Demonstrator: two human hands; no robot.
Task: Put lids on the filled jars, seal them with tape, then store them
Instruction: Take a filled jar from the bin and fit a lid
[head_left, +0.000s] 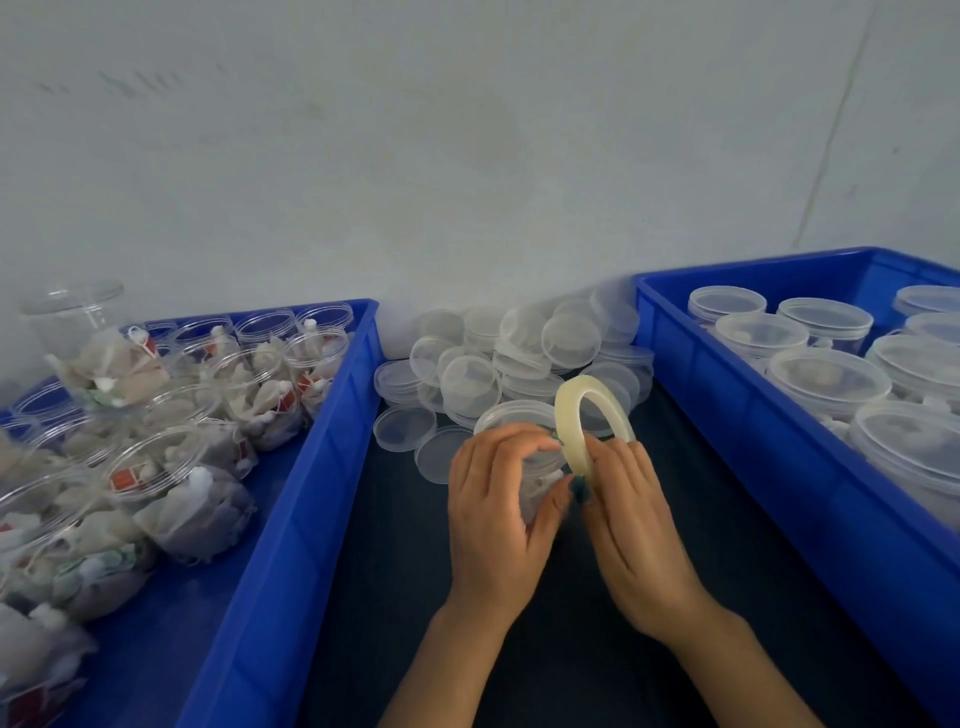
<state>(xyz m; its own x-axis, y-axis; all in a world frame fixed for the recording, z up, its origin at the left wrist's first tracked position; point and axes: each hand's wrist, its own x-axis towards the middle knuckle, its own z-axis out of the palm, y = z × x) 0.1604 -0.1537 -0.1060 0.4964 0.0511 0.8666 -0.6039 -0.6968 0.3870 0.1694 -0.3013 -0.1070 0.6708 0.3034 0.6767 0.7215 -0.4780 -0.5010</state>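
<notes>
A clear filled jar (524, 421) with a lid on it stands on the dark table between two blue crates. My left hand (498, 514) curls round the jar from the left. My right hand (631, 525) grips a pale roll of clear tape (576, 415), held upright against the jar's right side. My fingers hide most of the jar's body. A heap of loose clear lids (514, 358) lies just behind the jar against the wall.
The blue crate (322, 467) on the left holds several open jars (171, 467) filled with white sachets. The blue crate (737, 395) on the right holds several lidded jars (826, 379). A grey wall rises close behind.
</notes>
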